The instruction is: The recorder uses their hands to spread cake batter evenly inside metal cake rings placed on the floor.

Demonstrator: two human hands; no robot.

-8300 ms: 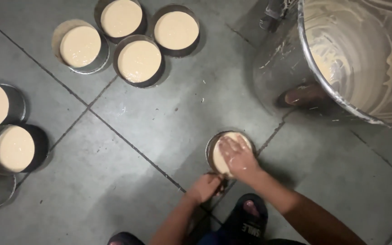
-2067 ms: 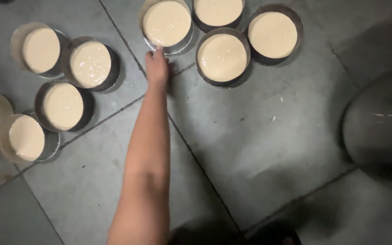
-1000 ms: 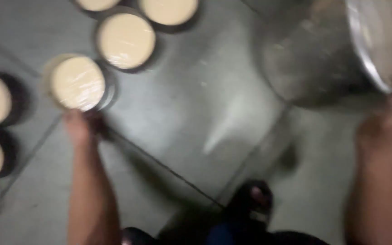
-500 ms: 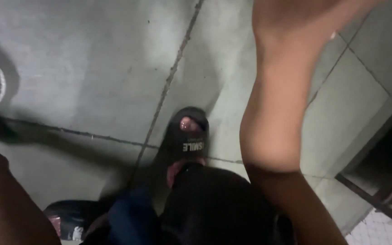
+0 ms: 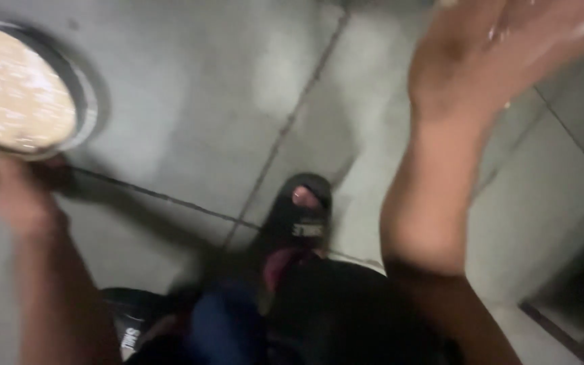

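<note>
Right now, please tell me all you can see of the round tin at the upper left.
The round tin is a shallow metal mould with a thin grey rim, filled almost to the brim with pale cream batter. It sits flat on the grey tiled floor, cut off by the picture's left edge. The left hand lies at its near rim; blur hides whether they touch.

Left hand (image 5: 11, 196): blurred, extended forward at lower left, forearm running up from the bottom edge; finger pose cannot be told. Right hand (image 5: 501, 47): raised at upper right, wet with pale smears, fingers cut off by the frame edge. Right forearm bends downward toward the body.
</note>
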